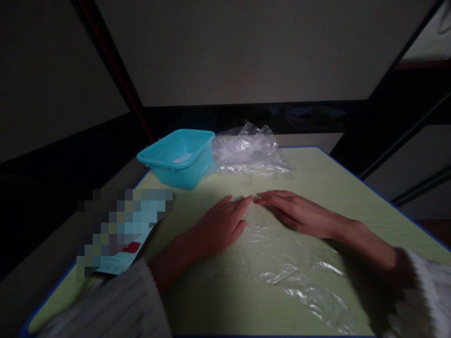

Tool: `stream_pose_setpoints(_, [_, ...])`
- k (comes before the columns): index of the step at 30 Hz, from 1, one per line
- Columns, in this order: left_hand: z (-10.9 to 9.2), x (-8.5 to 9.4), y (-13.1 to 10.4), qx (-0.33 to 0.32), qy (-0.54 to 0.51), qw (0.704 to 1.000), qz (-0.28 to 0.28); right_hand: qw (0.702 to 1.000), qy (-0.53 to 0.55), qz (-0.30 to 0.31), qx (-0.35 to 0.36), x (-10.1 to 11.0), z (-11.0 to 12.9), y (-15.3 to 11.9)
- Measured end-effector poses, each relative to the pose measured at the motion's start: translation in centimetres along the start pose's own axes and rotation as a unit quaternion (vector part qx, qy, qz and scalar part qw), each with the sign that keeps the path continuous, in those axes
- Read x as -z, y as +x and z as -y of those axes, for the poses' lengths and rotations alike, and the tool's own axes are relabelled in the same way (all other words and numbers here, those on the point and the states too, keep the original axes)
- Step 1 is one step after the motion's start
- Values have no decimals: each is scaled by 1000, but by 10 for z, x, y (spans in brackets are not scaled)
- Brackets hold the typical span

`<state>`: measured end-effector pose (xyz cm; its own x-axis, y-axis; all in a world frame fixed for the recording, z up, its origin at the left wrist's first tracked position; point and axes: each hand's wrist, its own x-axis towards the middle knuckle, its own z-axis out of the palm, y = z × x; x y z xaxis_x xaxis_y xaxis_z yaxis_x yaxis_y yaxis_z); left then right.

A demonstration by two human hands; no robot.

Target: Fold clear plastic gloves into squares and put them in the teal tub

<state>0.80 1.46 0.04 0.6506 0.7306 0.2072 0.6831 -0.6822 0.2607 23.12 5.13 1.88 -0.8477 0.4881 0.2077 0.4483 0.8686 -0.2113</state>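
A clear plastic bag (289,263) lies flat and a little wrinkled on the table in front of me. At its far end my left hand (223,225) rests with fingers stretched out, the index fingertip near the bag's edge. My right hand (292,210) comes in from the other side, palm down, its fingers long and close together. The fingertips of the two hands almost meet. I see nothing held in either hand; whether the fingertips press on the thin film is hard to make out.
A turquoise plastic basket (169,162) with something pale inside stands at the back left. Beside it lies a heap of crumpled clear bags (250,148). A phone with a lit, partly blurred screen (121,257) is at the left. The pale yellow-green table (338,188) has a blue edge.
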Motion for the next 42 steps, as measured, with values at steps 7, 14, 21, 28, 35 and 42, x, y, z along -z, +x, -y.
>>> stream_pose_setpoints(7, [6, 6, 0, 59, 64, 995, -56, 1000, 8, -1, -9, -2, -3, -3])
stream_pose_setpoints(14, [4, 6, -1, 20, 65, 993, -96, 991, 132, 15, 4, 20, 13, -3])
stream_pose_setpoints(21, [-9, 4, -3, -33, 61, 985, -157, 931, 191, 312, -6, 50, 44, -20])
stream_pose_setpoints(28, [-9, 1, -4, -25, 49, 987, -151, 957, 53, 284, -16, 54, 67, -33])
stream_pose_setpoints(35, [-19, 5, -3, 17, -154, 980, -122, 949, 80, 306, 19, 45, 64, -31])
stream_pose_setpoints(42, [-34, 10, -1, 21, -342, 939, -11, 918, 210, 336, 21, 52, 53, -25])
